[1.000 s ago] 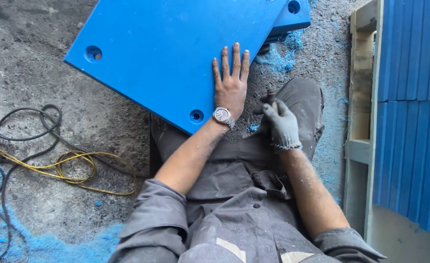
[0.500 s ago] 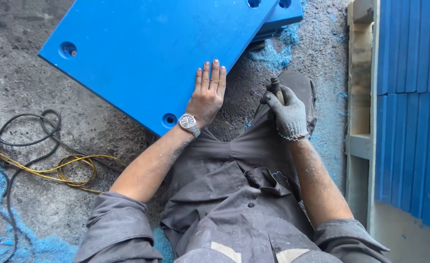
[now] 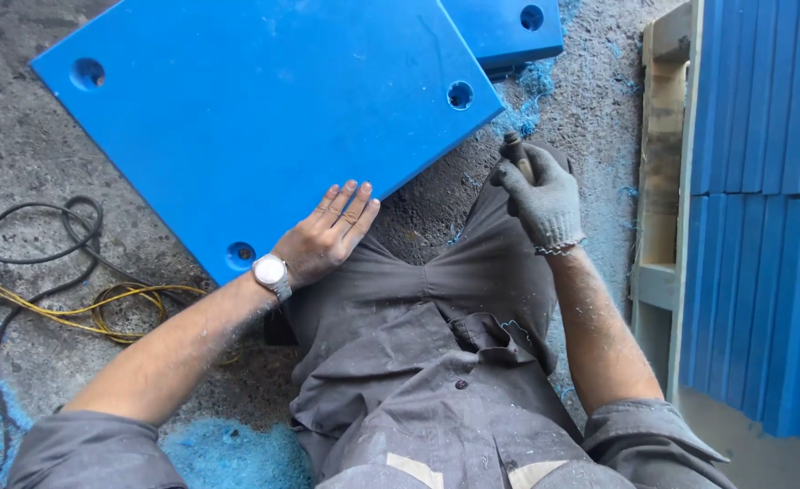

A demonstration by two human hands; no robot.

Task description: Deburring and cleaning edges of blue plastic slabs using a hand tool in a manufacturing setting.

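Your bare left hand (image 3: pixel 327 237), with a silver wristwatch (image 3: pixel 271 272) on its wrist, lies flat with fingers together and stretched out on the lower edge of the large flat blue plastic panel (image 3: pixel 255 118); it grips nothing. That panel fills the upper left and centre of the frame, lies on the rough grey concrete floor (image 3: pixel 47 172) and has round holes near its corners, one just left of your watch. Your right hand (image 3: pixel 540 199), in a grey knit glove, is clamped on a small dark-handled tool (image 3: pixel 516 156) right of centre, above your right knee and just apart from the panel's right corner; I cannot tell what kind of tool it is. A second blue panel (image 3: pixel 509 32) peeks out at the top. Blue shavings (image 3: pixel 531 91) lie beside it. Black and yellow cables (image 3: pixel 83 290) coil at the left edge. At the right, stacked blue panels (image 3: pixel 762 226) rest on a wooden pallet (image 3: pixel 663 181).
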